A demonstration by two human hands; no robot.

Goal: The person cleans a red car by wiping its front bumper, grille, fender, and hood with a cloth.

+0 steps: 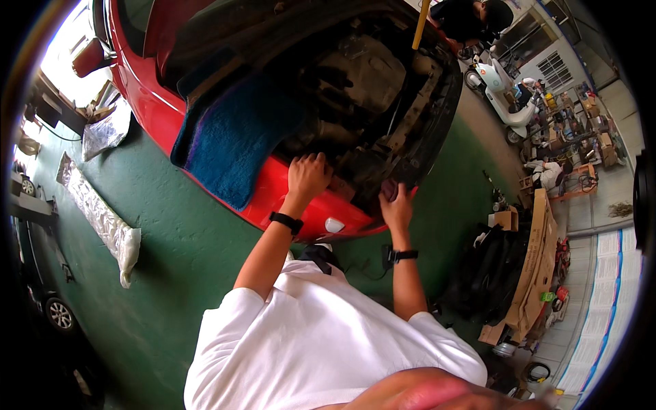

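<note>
I stand at the front corner of a red car (273,188) with its engine bay (362,75) exposed. My left hand (309,176) rests on the inner edge of the red fender, fingers laid over it and slightly bent; their tips are partly hidden. At the front edge of the bay, my right hand (398,207) is closed around a small dark maroon piece (389,190), whose kind I cannot make out. Left of my left hand, a blue towel-like cover (229,147) drapes over the fender. A small whitish lamp (333,225) sits in the red bodywork between my forearms.
A yellow pole (421,26) rises at the bay's far side, near another person (471,20). A plastic-wrapped long bundle (102,215) lies on the green floor at left. At right are cardboard (536,263), black bundled material (488,273) and a pale scooter (502,92).
</note>
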